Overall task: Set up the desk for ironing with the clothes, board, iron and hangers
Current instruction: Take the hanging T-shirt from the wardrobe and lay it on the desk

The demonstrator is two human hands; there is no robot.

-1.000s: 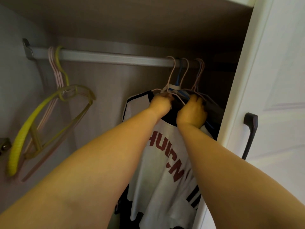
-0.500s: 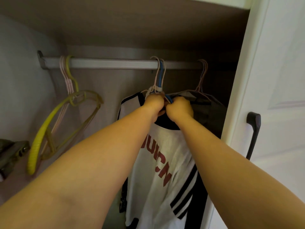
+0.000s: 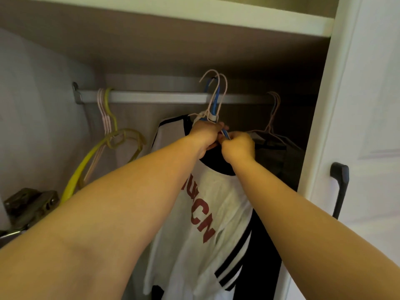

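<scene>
I look into an open wardrobe. A white shirt (image 3: 207, 213) with red letters, black collar and black sleeve stripes hangs from a bunch of pink and blue hangers (image 3: 214, 100). Their hooks now stand above the grey rail (image 3: 155, 97), lifted off it. My left hand (image 3: 205, 135) grips the hangers' necks just under the hooks. My right hand (image 3: 239, 146) grips the same bunch right beside it, on the blue hanger's shoulder. Behind the white shirt hang other dark garments.
Empty pink and yellow hangers (image 3: 108, 135) hang at the rail's left end. More hangers with dark clothes (image 3: 272, 131) stay at the right end. The white wardrobe door (image 3: 368, 126) with a black handle (image 3: 339, 187) stands at the right. A metal hinge (image 3: 30, 204) sits at the lower left.
Both hands gathered the hangers together, slid them left along the rail and lifted the hooks above it. The shirt moved left with them.
</scene>
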